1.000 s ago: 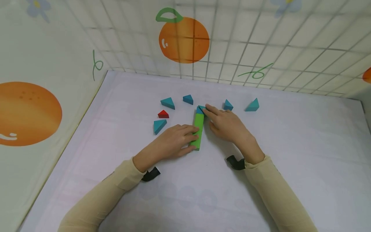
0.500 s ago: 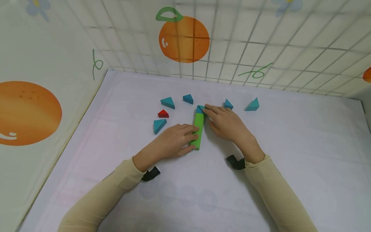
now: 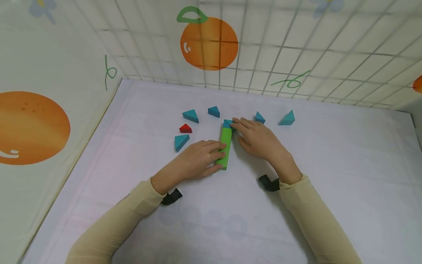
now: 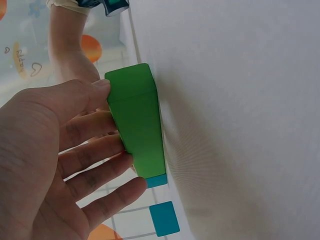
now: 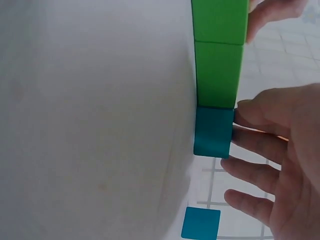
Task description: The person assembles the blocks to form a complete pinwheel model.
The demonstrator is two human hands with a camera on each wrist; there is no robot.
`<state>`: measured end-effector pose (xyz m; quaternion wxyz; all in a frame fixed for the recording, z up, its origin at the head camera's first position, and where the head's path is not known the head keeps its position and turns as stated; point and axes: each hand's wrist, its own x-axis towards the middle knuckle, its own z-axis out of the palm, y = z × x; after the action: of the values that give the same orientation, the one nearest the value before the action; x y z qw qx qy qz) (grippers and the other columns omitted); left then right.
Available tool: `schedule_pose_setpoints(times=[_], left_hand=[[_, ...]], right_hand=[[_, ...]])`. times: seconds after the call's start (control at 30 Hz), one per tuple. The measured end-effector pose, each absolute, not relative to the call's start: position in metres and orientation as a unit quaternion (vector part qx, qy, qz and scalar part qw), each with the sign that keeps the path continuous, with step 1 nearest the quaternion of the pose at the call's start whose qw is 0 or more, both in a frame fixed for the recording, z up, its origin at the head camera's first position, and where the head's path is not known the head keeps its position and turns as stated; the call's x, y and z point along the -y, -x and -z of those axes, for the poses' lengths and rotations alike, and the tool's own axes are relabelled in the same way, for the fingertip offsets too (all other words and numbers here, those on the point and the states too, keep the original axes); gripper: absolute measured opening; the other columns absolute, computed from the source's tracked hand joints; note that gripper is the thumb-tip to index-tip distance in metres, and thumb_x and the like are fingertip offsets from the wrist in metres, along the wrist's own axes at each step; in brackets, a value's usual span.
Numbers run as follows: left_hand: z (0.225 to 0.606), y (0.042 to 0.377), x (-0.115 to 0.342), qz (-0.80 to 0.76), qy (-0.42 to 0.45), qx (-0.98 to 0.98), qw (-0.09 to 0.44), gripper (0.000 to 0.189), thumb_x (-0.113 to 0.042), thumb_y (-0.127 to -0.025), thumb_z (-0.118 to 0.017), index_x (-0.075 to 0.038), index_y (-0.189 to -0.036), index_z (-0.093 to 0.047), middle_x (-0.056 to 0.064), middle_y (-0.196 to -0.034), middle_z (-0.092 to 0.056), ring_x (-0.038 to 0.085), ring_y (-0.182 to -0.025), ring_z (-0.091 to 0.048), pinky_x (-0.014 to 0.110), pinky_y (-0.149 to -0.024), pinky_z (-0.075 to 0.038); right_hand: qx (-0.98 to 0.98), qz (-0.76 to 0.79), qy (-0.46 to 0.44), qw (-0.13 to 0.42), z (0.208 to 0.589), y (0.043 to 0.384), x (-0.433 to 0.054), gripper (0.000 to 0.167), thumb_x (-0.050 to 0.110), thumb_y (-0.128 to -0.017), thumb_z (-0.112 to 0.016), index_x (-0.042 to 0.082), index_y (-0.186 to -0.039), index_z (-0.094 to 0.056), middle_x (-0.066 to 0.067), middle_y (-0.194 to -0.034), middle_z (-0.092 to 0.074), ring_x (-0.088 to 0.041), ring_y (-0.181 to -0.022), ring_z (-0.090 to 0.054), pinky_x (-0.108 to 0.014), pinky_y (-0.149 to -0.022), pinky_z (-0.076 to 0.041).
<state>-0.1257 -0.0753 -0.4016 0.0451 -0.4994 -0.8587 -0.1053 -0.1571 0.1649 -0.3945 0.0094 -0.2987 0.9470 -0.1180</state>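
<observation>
A row of green blocks (image 3: 226,136) lies on the white surface in the head view; a seam between two of them shows in the right wrist view. Against its far end sit two blue triangular blocks (image 3: 227,123), meeting along a diagonal line. My left hand (image 3: 197,159) rests its fingertips on the green row, its fingers loosely extended. With fairly straight fingers, my right hand (image 3: 258,139) touches the right-hand blue triangle, partly covering it. From the right wrist, a blue block (image 5: 214,132) adjoins the green, with thumb and forefinger at its side.
Left of the row lie a red triangular block (image 3: 185,128) and several blue ones, such as one blue triangle (image 3: 181,142) nearest my left hand. Two more blue triangles, including a far one (image 3: 288,118), are right of it. A grid-patterned wall (image 3: 263,55) rises behind.
The dark gap between the two blue triangles has narrowed, and they now look flush. My right hand has shifted very slightly left; my left hand stays on the green row.
</observation>
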Motion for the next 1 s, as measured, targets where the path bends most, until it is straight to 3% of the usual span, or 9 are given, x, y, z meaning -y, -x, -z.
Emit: schedule_pose_setpoints(times=[0.67,1.0], left_hand=[[0.4003,0.1263,0.0747,0.112,0.496,0.86,0.032,0.037,-0.03,-0.088,-0.073,-0.008,-0.119,-0.071,0.008,-0.131,-0.063,0.023,-0.12,-0.06,0.035,-0.097,-0.052],[0.3993,0.1254,0.0743,0.11,0.496,0.861,0.03,0.038,-0.03,-0.088,-0.073,-0.009,-0.119,-0.071,0.008,-0.131,-0.063,0.023,-0.12,-0.06,0.035,-0.098,-0.052]], right_hand=[[-0.944,0.115,0.309,-0.012,0.3962,0.157,-0.1657,0.046,0.015,-0.097,-0.059,0.004,-0.14,-0.051,-0.013,-0.148,-0.048,-0.034,-0.135,-0.047,-0.054,-0.109,-0.04],[-0.941,0.117,0.316,-0.023,0.3968,0.1553,-0.1639,0.044,0.015,-0.097,-0.06,0.012,-0.14,-0.055,-0.015,-0.147,-0.049,-0.035,-0.134,-0.048,-0.053,-0.107,-0.042]])
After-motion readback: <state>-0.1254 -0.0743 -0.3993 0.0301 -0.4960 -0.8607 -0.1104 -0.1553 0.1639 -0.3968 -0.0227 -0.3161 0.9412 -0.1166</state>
